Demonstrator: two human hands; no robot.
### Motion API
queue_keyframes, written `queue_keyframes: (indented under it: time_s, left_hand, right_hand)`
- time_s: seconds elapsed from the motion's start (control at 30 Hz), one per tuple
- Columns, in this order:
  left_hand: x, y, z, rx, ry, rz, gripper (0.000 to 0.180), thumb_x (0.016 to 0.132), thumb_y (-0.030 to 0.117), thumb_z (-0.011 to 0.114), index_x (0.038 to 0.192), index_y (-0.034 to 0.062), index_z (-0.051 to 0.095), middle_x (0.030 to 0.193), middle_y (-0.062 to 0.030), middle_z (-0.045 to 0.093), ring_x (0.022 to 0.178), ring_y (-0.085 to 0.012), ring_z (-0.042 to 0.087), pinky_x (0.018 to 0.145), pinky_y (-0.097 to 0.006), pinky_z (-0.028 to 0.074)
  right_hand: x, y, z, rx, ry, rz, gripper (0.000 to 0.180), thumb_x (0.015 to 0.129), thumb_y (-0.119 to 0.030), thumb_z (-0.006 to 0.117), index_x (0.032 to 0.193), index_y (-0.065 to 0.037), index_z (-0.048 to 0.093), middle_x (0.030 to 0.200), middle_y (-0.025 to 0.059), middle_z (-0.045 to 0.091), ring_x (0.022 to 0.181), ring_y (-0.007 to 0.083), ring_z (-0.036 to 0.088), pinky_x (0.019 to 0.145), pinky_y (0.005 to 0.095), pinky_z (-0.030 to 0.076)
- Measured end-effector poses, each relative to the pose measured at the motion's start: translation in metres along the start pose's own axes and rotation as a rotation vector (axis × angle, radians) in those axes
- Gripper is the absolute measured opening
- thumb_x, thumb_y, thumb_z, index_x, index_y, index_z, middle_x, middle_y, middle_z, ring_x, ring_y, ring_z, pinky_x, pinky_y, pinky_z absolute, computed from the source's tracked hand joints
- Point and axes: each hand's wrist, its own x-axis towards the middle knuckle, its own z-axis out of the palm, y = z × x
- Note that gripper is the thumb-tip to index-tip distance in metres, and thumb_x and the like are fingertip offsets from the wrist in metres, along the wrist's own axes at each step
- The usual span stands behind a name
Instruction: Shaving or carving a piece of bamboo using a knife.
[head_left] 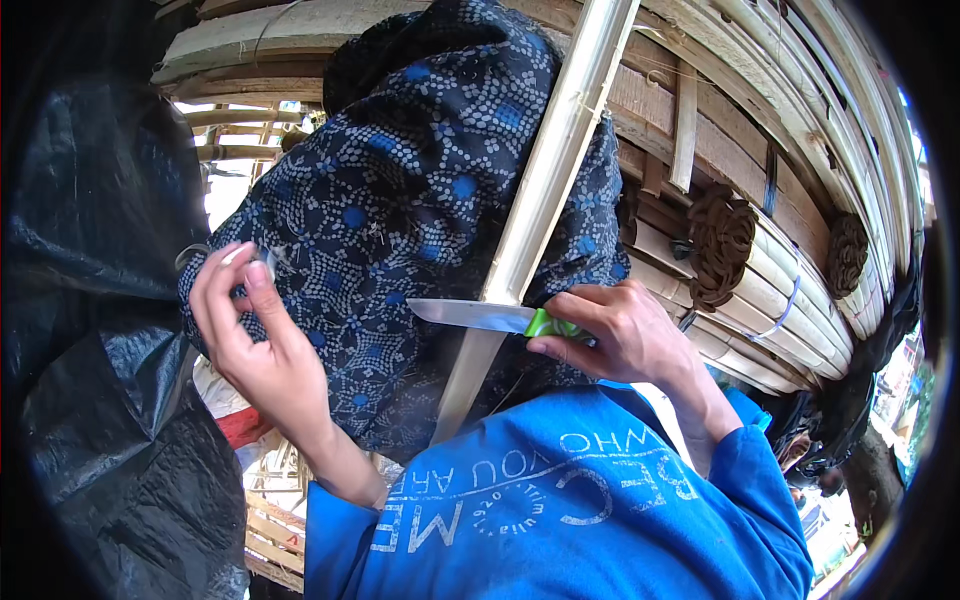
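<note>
My right hand [625,330] grips the green-and-white handle of a knife [470,314]. The blade points left and lies across a long pale split bamboo strip [562,140]. That strip slants from the top of the view down over my lap to my blue shirt. Raised at the left, my left hand [265,335] has half-curled fingers, with the thumb apart from them. A thin pale curl [192,252] shows beside its fingertips; whether the fingers touch it I cannot tell. Dark cloth [400,200] with white dots and blue patches covers my legs.
Stacked bamboo slats and boards [680,100] run along the far side and right. Tied bundles of slats [790,300] with brown coiled ends [722,245] lie at the right. Black plastic sheeting [95,330] hangs at the left. Something red [243,427] lies below my left wrist.
</note>
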Motion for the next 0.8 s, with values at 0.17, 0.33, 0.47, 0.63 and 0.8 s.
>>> queue_keyframes:
  time_s: [0.17,0.33,0.47,0.63,0.8]
  left_hand:
    - [-0.029,0.034,0.028,-0.319,0.201,0.059,0.032,0.091,0.013,0.063,0.116,-0.0033,0.051,0.124,-0.0172,0.045,0.098,-0.0198,0.054,0.074,-0.028,0.045]
    - [-0.087,0.058,0.044,-0.537,-0.318,-0.234,0.039,0.088,0.016,0.068,0.115,0.0000,0.044,0.105,-0.0140,0.054,0.085,-0.0199,0.058,0.070,-0.031,0.047]
    - [-0.108,0.044,0.060,-0.307,-0.490,-0.101,0.028,0.094,0.027,0.060,0.096,-0.0007,0.055,0.067,-0.0166,0.062,0.059,-0.0323,0.064,0.052,-0.040,0.047]
    - [-0.101,0.046,0.067,-0.362,-0.509,-0.087,0.027,0.097,0.026,0.056,0.088,0.0011,0.052,0.057,-0.0118,0.057,0.051,-0.0302,0.062,0.047,-0.038,0.045]
    - [-0.058,0.064,0.072,-0.494,-0.513,-0.064,0.029,0.098,0.029,0.054,0.088,0.0026,0.050,0.056,-0.0106,0.056,0.050,-0.0271,0.062,0.046,-0.037,0.044]
  right_hand:
    - [0.004,0.000,-0.002,0.005,-0.026,0.060,0.030,0.091,-0.035,0.062,0.084,-0.006,0.057,0.059,0.0126,0.058,0.053,0.0344,0.059,0.050,0.0450,0.045]
    - [0.009,-0.001,-0.004,-0.054,-0.083,0.074,0.032,0.091,-0.037,0.062,0.081,-0.006,0.056,0.056,0.0129,0.057,0.050,0.0346,0.058,0.048,0.0443,0.044]
    - [0.015,0.004,-0.003,-0.123,-0.087,0.006,0.031,0.091,-0.036,0.062,0.080,-0.008,0.056,0.054,0.0104,0.056,0.047,0.0323,0.057,0.044,0.0432,0.043]
    - [0.027,0.016,-0.027,-0.286,0.084,-0.032,0.028,0.088,-0.031,0.068,0.074,-0.010,0.056,0.048,0.0058,0.047,0.040,0.0272,0.051,0.041,0.0385,0.040]
    - [0.037,0.015,-0.045,-0.228,0.242,-0.008,0.033,0.089,-0.035,0.065,0.074,-0.008,0.053,0.050,0.0107,0.052,0.045,0.0335,0.054,0.043,0.0434,0.040]
